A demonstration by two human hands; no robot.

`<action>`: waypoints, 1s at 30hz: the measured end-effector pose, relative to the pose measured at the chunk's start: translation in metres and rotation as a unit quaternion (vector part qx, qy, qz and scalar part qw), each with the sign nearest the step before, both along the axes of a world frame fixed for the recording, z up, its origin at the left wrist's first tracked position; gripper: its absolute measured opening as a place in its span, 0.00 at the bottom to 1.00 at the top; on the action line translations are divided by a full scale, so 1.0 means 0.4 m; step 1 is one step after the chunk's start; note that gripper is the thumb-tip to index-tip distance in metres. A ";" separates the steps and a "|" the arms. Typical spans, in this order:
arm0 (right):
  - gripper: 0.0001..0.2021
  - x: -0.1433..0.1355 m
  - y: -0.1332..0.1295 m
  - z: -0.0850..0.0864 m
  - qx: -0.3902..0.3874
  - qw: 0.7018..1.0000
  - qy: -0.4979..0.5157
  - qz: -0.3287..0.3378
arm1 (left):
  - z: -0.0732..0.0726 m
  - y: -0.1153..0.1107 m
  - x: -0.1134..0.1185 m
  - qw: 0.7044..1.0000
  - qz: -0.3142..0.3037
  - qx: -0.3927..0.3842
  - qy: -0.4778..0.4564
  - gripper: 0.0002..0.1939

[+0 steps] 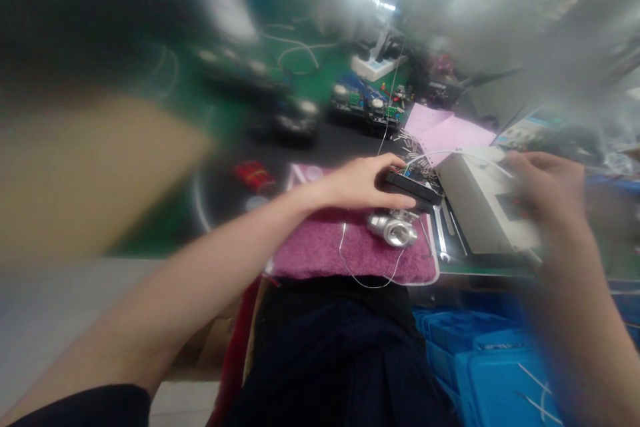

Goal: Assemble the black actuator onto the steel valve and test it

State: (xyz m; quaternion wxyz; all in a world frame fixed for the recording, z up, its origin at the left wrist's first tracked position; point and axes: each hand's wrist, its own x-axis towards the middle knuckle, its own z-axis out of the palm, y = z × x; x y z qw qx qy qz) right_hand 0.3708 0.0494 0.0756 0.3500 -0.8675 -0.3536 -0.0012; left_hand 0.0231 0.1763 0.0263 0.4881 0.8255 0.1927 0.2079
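My left hand [363, 183] is closed around a black rectangular housing [413, 188], thumb on the near side and fingers on the far side. Just below it, a shiny metal valve body [395, 229] with a round opening rests on a purple towel [320, 250]; I cannot tell whether the two touch. From near the housing a white cable [465, 152] arcs rightward to my right hand [553, 190]. That hand is smeared by motion, but its thumb and fingers look pinched on the cable end, above a white box [473, 203]. A thin wire [367, 285] loops across the towel's front edge.
A wrench [441, 237] lies between towel and white box. Behind are small metal pins [413, 147], pink sheets [450, 130], circuit-board assemblies [367, 107] and a white power strip [375, 67]. A red spool [255, 175] stands left. Blue bins [480, 360] sit below the table edge.
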 end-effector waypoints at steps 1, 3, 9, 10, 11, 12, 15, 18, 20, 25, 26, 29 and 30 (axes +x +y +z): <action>0.24 -0.006 0.001 0.003 0.000 1.000 0.009 -0.008 | 0.000 -0.001 -0.001 1.000 0.000 -0.002 -0.001 0.40; 0.23 -0.013 0.004 0.007 0.000 1.000 0.021 -0.020 | 0.002 -0.002 -0.003 1.000 0.001 -0.009 0.001 0.39; 0.23 -0.014 0.000 0.012 -0.004 1.000 0.021 0.010 | 0.003 -0.003 -0.004 1.000 0.006 -0.013 -0.001 0.39; 0.24 -0.010 -0.002 0.011 -0.005 1.000 0.021 0.018 | 0.003 -0.003 -0.003 1.000 0.004 -0.011 -0.003 0.39; 0.24 -0.005 -0.003 0.008 -0.006 0.999 0.021 0.025 | 0.003 -0.004 -0.002 1.000 0.002 -0.012 -0.005 0.39; 0.25 0.001 -0.004 0.004 -0.006 0.999 0.021 0.030 | 0.004 -0.004 -0.001 1.000 -0.001 -0.014 -0.006 0.39; 0.25 0.022 -0.002 -0.010 -0.005 0.999 0.008 0.034 | 0.006 -0.004 0.000 1.000 -0.010 -0.016 -0.008 0.38; 0.27 0.033 0.000 -0.017 -0.007 0.999 0.012 0.043 | 0.009 -0.003 0.000 1.000 -0.011 -0.006 -0.006 0.38; 0.28 0.033 0.000 -0.015 -0.008 0.999 0.022 0.042 | 0.009 -0.002 0.000 1.000 -0.010 -0.002 -0.005 0.38; 0.24 0.012 0.002 -0.003 -0.015 0.999 0.031 0.022 | 0.006 -0.001 0.002 1.000 -0.007 -0.006 -0.005 0.38; 0.23 0.007 0.002 0.000 -0.015 0.999 0.033 0.020 | 0.007 -0.001 0.002 1.000 -0.008 -0.007 -0.004 0.38; 0.22 -0.003 0.004 0.005 -0.015 0.999 0.041 0.017 | 0.008 -0.001 0.002 1.000 -0.009 -0.007 -0.002 0.38; 0.22 -0.003 0.004 0.005 -0.015 0.999 0.043 0.015 | 0.008 -0.002 0.002 1.000 -0.008 -0.008 -0.002 0.38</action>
